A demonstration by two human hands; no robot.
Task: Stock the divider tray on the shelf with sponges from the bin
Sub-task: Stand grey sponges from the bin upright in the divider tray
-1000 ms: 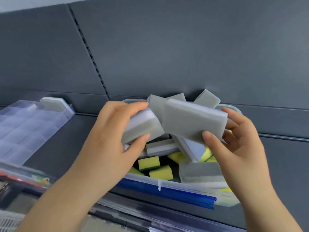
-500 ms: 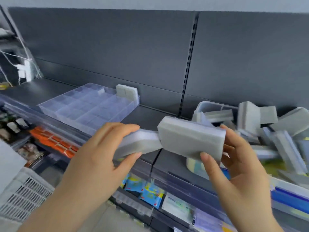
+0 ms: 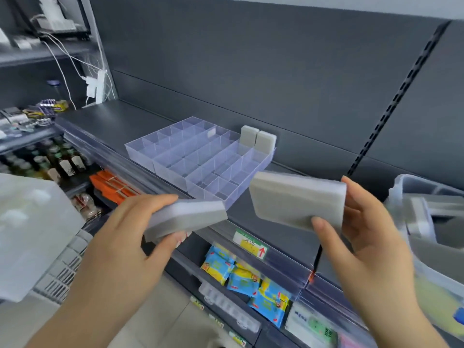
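Note:
A clear divider tray lies on the dark shelf, with two grey sponges standing upright in its far right corner. My left hand grips a grey and white sponge just in front of the tray's near corner. To the right of the tray, my right hand holds a second grey sponge between thumb and fingers. The clear bin with more sponges sits blurred at the right edge.
A lower shelf holds blue and yellow packets and orange boxes. A white slotted crate stands at the lower left. Bottles and cables fill the shelves at far left. A slotted upright runs up the back panel.
Both hands have carried their sponges left from above the bin toward the divider tray. The two sponges have moved apart. The view has swung left, so the bin now sits at the right edge.

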